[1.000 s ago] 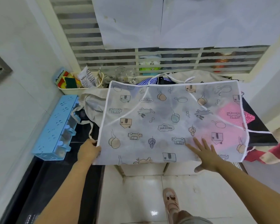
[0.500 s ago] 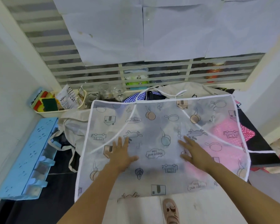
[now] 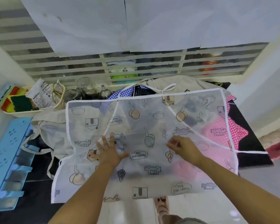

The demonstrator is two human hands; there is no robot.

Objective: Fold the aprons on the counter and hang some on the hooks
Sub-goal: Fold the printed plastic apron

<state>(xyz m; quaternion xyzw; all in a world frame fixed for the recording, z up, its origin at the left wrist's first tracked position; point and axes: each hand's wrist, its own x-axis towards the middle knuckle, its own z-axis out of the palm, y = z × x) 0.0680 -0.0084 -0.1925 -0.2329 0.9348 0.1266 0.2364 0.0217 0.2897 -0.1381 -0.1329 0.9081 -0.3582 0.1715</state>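
Right hand [image 3: 186, 148] now pinches apron [image 3: 152, 126] covering pink cloth [image 3: 236, 131].

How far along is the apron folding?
Done: nothing looks folded or hung. In hand: the printed apron lies spread flat, left hand pressing it, right hand curling its fingers on it. To do: fold it, the crumpled beige apron and pink checked apron underneath; the blue hook rack holds none.

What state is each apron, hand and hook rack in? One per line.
Printed translucent apron: spread out, unfolded, near edge hanging free.
Left hand: open, pressed flat on the apron.
Right hand: fingers curled on the apron; pinch unclear.
Beige apron: crumpled, unfolded.
Pink checked apron: lying partly under the printed one.
Blue hook rack: no apron on it.
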